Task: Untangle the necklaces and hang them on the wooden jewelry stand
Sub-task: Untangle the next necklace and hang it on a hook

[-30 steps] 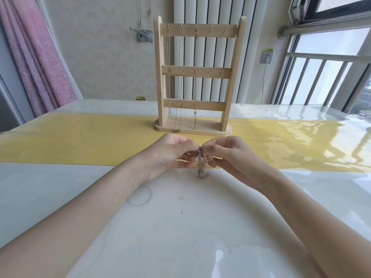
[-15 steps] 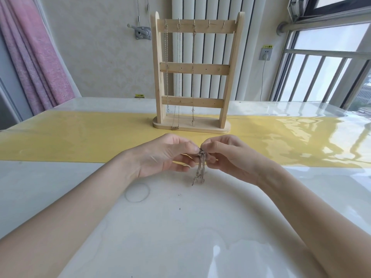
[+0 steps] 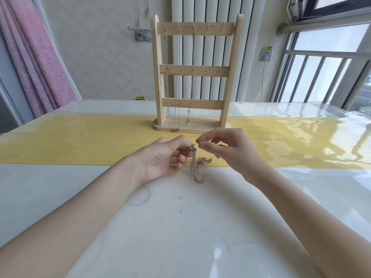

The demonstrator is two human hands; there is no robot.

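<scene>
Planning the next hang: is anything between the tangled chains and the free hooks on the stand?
Nothing visible. The chains hang from the left hand; only bare table runner lies before the stand, whose two rightmost top hooks look free.

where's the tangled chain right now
In the head view, the tangled chain hangs centre frame from the left hand's pinch, just left of the right hand, before the wooden stand.

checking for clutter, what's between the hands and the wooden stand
Head view: only a bare stretch of yellow runner separates the hands, left and right, from the wooden stand.
</scene>
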